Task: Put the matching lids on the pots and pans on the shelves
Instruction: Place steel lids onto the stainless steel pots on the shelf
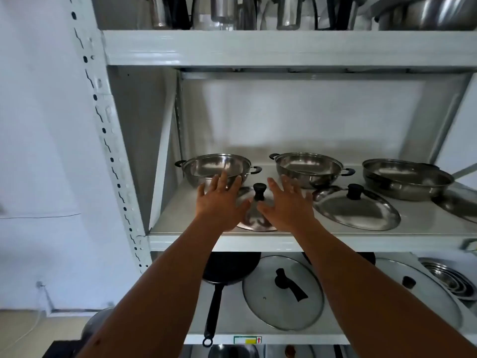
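At the centre of the frame a steel lid [254, 215] with a black knob lies flat on the middle shelf [284, 241], just in front of an uncovered two-handled pot [216, 169]. The left hand [219, 202] and right hand [286, 205] flank it, fingers spread, grasping nothing. To the right lie a second lid [357, 211], a second pot [309, 169] and a pan [405, 179]. In the lower part, a glass lid [282, 293] lies beside a black frying pan [227, 270].

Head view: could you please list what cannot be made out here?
- Steel lid: both rims hidden behind left hand and right hand; contact unclear.
- Rightmost lid: cut by the frame's right edge.
- Top-shelf vessels: cropped by the top edge.
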Available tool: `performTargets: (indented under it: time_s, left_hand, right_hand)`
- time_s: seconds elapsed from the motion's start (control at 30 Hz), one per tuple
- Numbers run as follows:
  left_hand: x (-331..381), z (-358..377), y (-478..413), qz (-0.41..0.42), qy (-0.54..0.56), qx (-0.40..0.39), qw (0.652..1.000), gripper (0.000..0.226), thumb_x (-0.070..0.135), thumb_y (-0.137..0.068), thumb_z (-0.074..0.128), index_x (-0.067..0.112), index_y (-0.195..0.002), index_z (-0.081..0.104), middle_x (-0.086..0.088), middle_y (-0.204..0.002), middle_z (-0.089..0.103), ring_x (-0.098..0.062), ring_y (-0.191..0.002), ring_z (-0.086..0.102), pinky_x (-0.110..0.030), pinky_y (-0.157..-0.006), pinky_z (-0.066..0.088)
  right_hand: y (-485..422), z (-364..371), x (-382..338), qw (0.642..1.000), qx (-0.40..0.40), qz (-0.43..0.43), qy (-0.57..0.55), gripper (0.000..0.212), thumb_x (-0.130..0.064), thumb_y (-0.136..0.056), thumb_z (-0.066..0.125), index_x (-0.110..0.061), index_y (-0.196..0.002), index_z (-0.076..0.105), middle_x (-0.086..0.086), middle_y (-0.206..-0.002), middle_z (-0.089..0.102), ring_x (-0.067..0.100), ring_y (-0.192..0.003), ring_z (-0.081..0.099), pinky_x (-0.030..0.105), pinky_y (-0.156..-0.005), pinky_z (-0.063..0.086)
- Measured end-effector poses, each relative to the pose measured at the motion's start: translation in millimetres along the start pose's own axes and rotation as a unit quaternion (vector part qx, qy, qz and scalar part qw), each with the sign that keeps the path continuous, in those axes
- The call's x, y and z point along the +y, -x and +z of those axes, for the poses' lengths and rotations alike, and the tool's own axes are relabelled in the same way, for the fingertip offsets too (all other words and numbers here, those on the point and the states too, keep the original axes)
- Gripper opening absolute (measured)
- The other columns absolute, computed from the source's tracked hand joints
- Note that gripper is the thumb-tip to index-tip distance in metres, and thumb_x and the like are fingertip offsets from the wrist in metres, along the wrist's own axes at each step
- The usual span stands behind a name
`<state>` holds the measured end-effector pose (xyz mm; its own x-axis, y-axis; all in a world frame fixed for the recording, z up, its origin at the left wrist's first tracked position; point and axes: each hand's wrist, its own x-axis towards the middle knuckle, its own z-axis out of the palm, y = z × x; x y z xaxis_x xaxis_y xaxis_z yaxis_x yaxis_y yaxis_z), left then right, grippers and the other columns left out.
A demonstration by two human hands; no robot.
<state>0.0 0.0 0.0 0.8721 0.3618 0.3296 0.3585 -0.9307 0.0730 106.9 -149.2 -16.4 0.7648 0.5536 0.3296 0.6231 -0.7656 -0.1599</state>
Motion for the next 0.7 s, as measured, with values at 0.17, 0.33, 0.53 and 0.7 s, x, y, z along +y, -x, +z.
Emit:
performTargets:
  time_s: [0.17, 0.33, 0.53, 0.7]
  left_hand:
    - [-3.7, 22.1, -33.8, -0.014, -0.018, -0.014, 1.0, 0.072, 0.068, -0.09, 0.022, 0.035, -0.152, 0.008, -0.004, -0.164, -0.004, -0.028, -0.15, 0.002, -0.054, -0.119, 0.006]
    - [-8.9, 34.1, -74.2, -0.034, -0.013, 0.003, 0.999, 0.072, 0.07, -0.088, 0.026, 0.036, -0.151, 0.019, 0.0, -0.164, 0.01, -0.027, -0.149, 0.011, -0.052, -0.119, 0.011]
    - [-25.7, 44.3, -98.5, -0.047, -0.019, -0.005, 0.999, 0.065, 0.064, -0.089, 0.033, 0.037, -0.147, 0.026, 0.0, -0.162, 0.019, -0.029, -0.146, 0.023, -0.051, -0.115, 0.017]
    - [-39.5, 43.5, -116.5, -0.034, -0.015, 0.025, 0.999, 0.044, 0.037, -0.092, 0.038, 0.028, -0.134, 0.047, -0.004, -0.148, 0.042, -0.03, -0.132, 0.044, -0.049, -0.11, 0.031]
  right_hand:
    - [-39.6, 25.4, 13.3, 1.0, -0.002, 0.003, 0.008, 0.08, -0.071, -0.086, 0.031, -0.032, -0.153, 0.01, 0.01, -0.163, 0.007, 0.037, -0.148, 0.006, 0.062, -0.113, 0.016]
    - [-78.1, 46.7, 20.4, 1.0, -0.007, -0.015, 0.01, 0.078, -0.07, -0.084, 0.031, -0.031, -0.15, 0.018, 0.013, -0.158, 0.024, 0.038, -0.143, 0.023, 0.058, -0.109, 0.026]
    - [-101.5, 51.8, 15.5, 0.999, -0.008, -0.05, -0.009, 0.063, -0.062, -0.084, 0.041, -0.028, -0.136, 0.046, 0.008, -0.124, 0.056, 0.032, -0.115, 0.052, 0.042, -0.089, 0.044]
    - [-107.5, 48.9, 10.8, 0.998, 0.003, -0.035, -0.054, 0.035, -0.057, -0.079, 0.048, -0.024, -0.085, 0.058, -0.002, -0.077, 0.059, 0.024, -0.079, 0.061, 0.031, -0.063, 0.04]
